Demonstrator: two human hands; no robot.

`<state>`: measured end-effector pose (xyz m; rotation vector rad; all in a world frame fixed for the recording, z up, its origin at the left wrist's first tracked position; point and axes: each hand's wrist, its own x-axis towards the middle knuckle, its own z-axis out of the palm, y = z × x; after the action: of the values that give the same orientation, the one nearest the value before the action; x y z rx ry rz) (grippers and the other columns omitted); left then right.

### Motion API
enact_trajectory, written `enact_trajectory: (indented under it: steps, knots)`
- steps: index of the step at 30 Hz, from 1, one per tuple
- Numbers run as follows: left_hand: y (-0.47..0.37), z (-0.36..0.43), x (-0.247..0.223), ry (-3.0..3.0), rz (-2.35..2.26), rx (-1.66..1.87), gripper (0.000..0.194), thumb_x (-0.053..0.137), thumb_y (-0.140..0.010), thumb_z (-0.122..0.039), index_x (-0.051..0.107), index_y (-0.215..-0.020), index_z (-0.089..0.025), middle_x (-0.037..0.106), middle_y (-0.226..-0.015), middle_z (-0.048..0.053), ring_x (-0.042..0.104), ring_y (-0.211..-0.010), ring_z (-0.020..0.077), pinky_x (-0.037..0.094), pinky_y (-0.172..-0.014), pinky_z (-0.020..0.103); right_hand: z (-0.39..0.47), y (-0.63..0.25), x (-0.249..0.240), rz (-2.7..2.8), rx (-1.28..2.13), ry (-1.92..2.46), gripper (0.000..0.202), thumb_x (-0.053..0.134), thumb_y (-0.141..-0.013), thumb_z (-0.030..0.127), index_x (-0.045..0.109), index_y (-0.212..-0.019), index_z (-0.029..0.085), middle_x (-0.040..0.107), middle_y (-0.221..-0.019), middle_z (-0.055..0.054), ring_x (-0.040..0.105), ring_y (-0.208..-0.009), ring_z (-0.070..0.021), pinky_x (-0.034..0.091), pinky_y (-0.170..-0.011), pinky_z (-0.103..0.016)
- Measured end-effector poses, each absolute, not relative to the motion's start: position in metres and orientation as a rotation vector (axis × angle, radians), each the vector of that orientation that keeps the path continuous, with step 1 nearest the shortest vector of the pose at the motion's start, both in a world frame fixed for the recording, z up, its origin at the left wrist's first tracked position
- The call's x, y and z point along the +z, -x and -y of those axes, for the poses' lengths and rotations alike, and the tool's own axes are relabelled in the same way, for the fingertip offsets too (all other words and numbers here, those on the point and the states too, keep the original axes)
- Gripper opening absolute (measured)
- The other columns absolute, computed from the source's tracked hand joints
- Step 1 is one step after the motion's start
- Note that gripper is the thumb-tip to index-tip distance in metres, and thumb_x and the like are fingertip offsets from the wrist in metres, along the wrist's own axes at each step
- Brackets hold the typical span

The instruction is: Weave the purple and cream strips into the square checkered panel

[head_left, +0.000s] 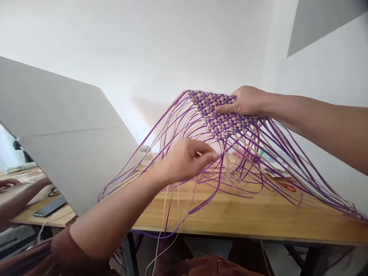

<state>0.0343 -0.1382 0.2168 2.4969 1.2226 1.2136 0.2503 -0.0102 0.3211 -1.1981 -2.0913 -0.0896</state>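
A woven piece (pixel 214 111) in a purple and cream checked pattern is held up above the table, its lower corner pointing down at me. My right hand (pixel 244 101) grips it from the right, thumb across the front face and the other fingers hidden behind. Just below the corner, my left hand (pixel 191 159) pinches a purple strand (pixel 221 168) between thumb and forefinger. Long loose purple and cream strands (pixel 299 165) fan out from both lower edges, some lying on the table and some hanging past its front edge.
The wooden table (pixel 244 218) spans the front. A white partition (pixel 69 145) stands at left; beyond it are another person's arms (pixel 25 197) and a phone (pixel 50 206). A glass jar (pixel 145 155), an orange-handled item (pixel 286 185) and papers (pixel 273 165) sit toward the back.
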Motion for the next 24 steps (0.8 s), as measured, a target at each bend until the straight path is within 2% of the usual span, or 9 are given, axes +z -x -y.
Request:
enact_trajectory:
  steps: [3, 5, 7, 10, 12, 15, 19, 21, 24]
  knots:
    - [-0.035, 0.111, 0.182, -2.219, -1.267, 1.067, 0.042, 0.065, -0.084, -0.049, 0.072, -0.112, -0.018, 0.069, -0.125, 0.014, 0.065, -0.115, 0.0304, 0.05, -0.1, 0.047, 0.014, -0.249, 0.324, 2.099, -0.03, 1.17, 0.077, 0.066, -0.061, 0.083, 0.071, -0.087, 0.011, 0.069, -0.079, -0.009, 0.063, -0.071, -0.0215, 0.05, -0.078, -0.04]
    - [-0.04, 0.086, 0.166, -1.97, -1.1, 1.216, 0.062, 0.071, -0.078, -0.053, 0.062, -0.129, -0.018, 0.056, -0.142, 0.017, 0.052, -0.133, 0.0341, 0.041, -0.111, 0.05, 0.014, -0.245, 0.323, 2.126, 0.015, 1.188, 0.075, 0.066, -0.06, 0.085, 0.071, -0.087, 0.015, 0.071, -0.082, -0.009, 0.064, -0.073, -0.0238, 0.05, -0.077, -0.039]
    - [-0.055, 0.063, 0.154, -1.702, -0.878, 1.365, 0.072, 0.075, -0.075, -0.054, 0.054, -0.136, -0.022, 0.051, -0.147, 0.018, 0.049, -0.136, 0.033, 0.039, -0.112, 0.048, 0.013, -0.24, 0.321, 2.132, 0.105, 1.169, 0.076, 0.064, -0.06, 0.086, 0.071, -0.09, 0.017, 0.072, -0.087, -0.01, 0.065, -0.077, -0.0247, 0.05, -0.077, -0.037]
    - [-0.084, 0.04, 0.134, -1.327, -0.645, 1.48, 0.071, 0.069, -0.076, -0.064, 0.052, -0.131, -0.022, 0.061, -0.136, 0.017, 0.062, -0.12, 0.0309, 0.047, -0.102, 0.047, 0.01, -0.233, 0.318, 2.155, 0.253, 1.142, 0.077, 0.064, -0.059, 0.087, 0.07, -0.09, 0.017, 0.072, -0.093, -0.011, 0.064, -0.083, -0.0251, 0.05, -0.076, -0.035]
    - [-0.096, 0.033, 0.12, -1.24, -0.555, 1.49, 0.066, 0.056, -0.081, -0.072, 0.055, -0.122, -0.02, 0.068, -0.123, 0.016, 0.067, -0.109, 0.03, 0.05, -0.093, 0.046, 0.01, -0.232, 0.317, 2.22, 0.286, 1.18, 0.074, 0.066, -0.058, 0.086, 0.069, -0.084, 0.016, 0.072, -0.094, -0.012, 0.064, -0.084, -0.0256, 0.05, -0.075, -0.035]
    - [-0.096, 0.029, 0.105, -1.287, -0.553, 1.517, 0.051, 0.058, -0.085, -0.064, 0.06, -0.108, -0.019, 0.069, -0.119, 0.015, 0.067, -0.105, 0.0273, 0.05, -0.09, 0.04, 0.011, -0.233, 0.315, 2.285, 0.301, 1.21, 0.074, 0.064, -0.06, 0.086, 0.069, -0.081, 0.016, 0.072, -0.096, -0.014, 0.063, -0.085, -0.026, 0.049, -0.077, -0.036]
    - [-0.093, 0.027, 0.103, -1.216, -0.598, 1.692, 0.047, 0.065, -0.083, -0.055, 0.057, -0.115, -0.021, 0.069, -0.115, 0.01, 0.069, -0.094, 0.0203, 0.049, -0.085, 0.033, 0.013, -0.229, 0.31, 2.231, 0.474, 1.089, 0.079, 0.066, -0.062, 0.083, 0.07, -0.099, 0.013, 0.071, -0.108, -0.016, 0.063, -0.096, -0.0256, 0.046, -0.089, -0.035]
    - [-0.103, 0.021, 0.102, -1.23, -0.614, 1.758, 0.051, 0.065, -0.082, -0.059, 0.057, -0.116, -0.021, 0.07, -0.102, 0.007, 0.067, -0.081, 0.0165, 0.05, -0.077, 0.029, 0.013, -0.224, 0.307, 2.211, 0.563, 1.02, 0.082, 0.069, -0.062, 0.08, 0.069, -0.106, 0.011, 0.07, -0.111, -0.017, 0.062, -0.101, -0.0252, 0.045, -0.093, -0.033]
    - [-0.127, 0.007, 0.088, -1.395, -0.655, 1.761, 0.052, 0.068, -0.078, -0.061, 0.06, -0.105, -0.018, 0.066, -0.076, 0.002, 0.059, -0.062, 0.0131, 0.048, -0.062, 0.026, 0.015, -0.215, 0.306, 2.214, 0.619, 0.964, 0.083, 0.07, -0.062, 0.079, 0.069, -0.108, 0.01, 0.07, -0.113, -0.017, 0.061, -0.104, -0.0247, 0.044, -0.094, -0.032]
